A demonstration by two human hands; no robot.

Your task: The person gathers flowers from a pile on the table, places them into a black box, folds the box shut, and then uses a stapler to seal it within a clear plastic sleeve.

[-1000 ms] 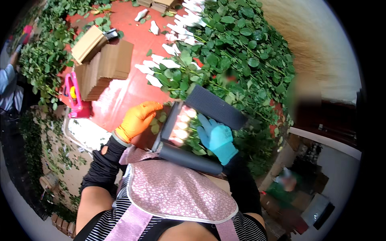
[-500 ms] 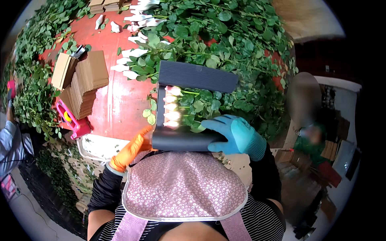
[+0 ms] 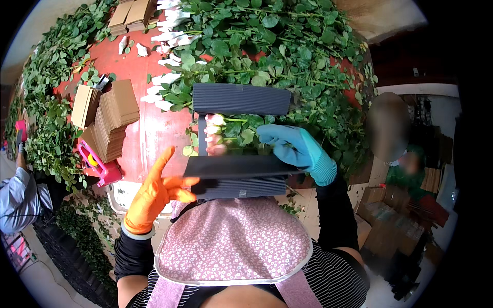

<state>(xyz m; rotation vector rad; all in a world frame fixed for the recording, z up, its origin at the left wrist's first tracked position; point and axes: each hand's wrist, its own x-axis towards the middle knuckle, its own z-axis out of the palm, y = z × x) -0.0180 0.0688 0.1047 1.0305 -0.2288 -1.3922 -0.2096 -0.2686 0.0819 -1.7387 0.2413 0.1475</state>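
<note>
In front of my apron lies a dark ribbed wrapping panel, its far flap [image 3: 241, 99] beyond a short row of pale pink roses [image 3: 214, 131]. The smooth near flap [image 3: 236, 167] covers part of the row, with a ribbed strip [image 3: 239, 188] on its near side. My left hand [image 3: 158, 192], in an orange glove, has its fingers spread beside the near flap's left end; whether a fingertip touches it is unclear. My right hand [image 3: 298, 146], in a blue glove, is open, hovering by the rose leaves above the flap's right end.
Leafy rose stems [image 3: 287, 41] with white-sleeved heads [image 3: 167, 78] cover the far red table [image 3: 159, 123]. Left stand stacked cardboard pieces [image 3: 110, 120] and a pink tool [image 3: 102, 167]; more cardboard [image 3: 131, 15] lies farther back. A person's sleeve [image 3: 20, 197] shows at far left, another person [image 3: 405, 174] at right.
The near flap has swung into a flatter position, exposing the ribbed strip and covering more roses. My left hand has moved off it and spread its fingers; my right hand has lifted from it.
</note>
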